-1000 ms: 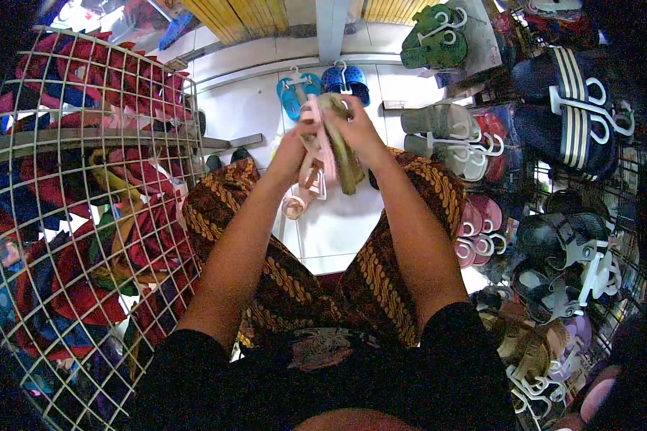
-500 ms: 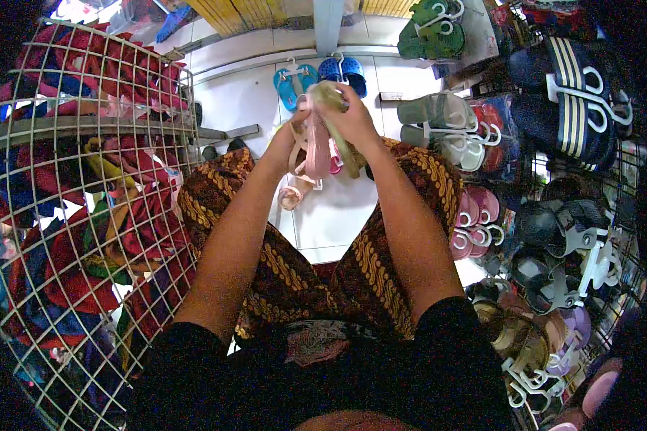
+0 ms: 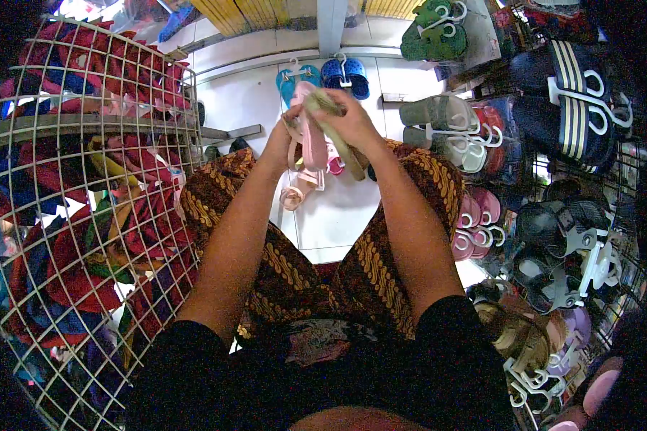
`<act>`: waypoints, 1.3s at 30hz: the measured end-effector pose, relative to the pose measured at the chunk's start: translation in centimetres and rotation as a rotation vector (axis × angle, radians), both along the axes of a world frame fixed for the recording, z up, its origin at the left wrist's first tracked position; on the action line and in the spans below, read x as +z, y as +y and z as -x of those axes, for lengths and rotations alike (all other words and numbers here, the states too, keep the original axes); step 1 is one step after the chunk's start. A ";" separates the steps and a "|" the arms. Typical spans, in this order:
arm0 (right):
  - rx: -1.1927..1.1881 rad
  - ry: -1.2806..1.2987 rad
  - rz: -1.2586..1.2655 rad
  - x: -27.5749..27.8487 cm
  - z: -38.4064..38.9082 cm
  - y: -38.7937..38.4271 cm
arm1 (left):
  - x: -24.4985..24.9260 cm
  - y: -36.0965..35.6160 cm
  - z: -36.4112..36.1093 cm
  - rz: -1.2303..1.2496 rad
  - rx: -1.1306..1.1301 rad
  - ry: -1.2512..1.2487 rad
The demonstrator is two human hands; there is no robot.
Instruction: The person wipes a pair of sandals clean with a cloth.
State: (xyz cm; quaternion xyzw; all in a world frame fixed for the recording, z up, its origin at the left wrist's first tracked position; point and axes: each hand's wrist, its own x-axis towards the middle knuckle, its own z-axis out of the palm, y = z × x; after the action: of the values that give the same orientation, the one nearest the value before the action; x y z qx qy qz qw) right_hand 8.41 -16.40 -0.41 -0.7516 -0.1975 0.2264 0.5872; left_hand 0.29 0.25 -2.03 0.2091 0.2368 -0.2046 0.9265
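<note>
Both my hands are raised in front of me over my patterned brown trousers. My left hand grips a pale pink sandal that hangs downward. My right hand is closed on an olive-green sandal, pressed against the pink one. The two sandals touch each other between my hands. A pink strap or a hanger dangles below them; I cannot tell which.
A white wire basket full of red and blue footwear stands at my left. Blue sandals on a hanger lie on the white floor ahead. Racks of hung sandals and slippers fill the right side.
My hands with the two sandals have risen a little and shifted slightly away from me. The pink sandal now hangs straighter against the green one.
</note>
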 end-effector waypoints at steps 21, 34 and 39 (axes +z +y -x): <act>-0.268 -0.059 0.189 -0.2 -1.0 -0.8 | 2.2 -0.7 0.8 -0.413 -0.175 -0.053; -0.452 0.868 -0.477 -0.2 -3.2 -1.9 | 4.3 1.7 0.2 0.134 0.216 -0.150; -0.354 0.820 -0.291 -1.2 -3.1 -1.9 | 5.4 1.2 0.2 0.174 0.267 -0.007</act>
State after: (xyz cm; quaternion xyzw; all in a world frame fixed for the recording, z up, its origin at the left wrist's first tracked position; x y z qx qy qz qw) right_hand 11.54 -18.31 -1.64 -0.5320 0.1523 0.3711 0.7457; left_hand 0.11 1.41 3.39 0.0953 0.2407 -0.0986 0.9609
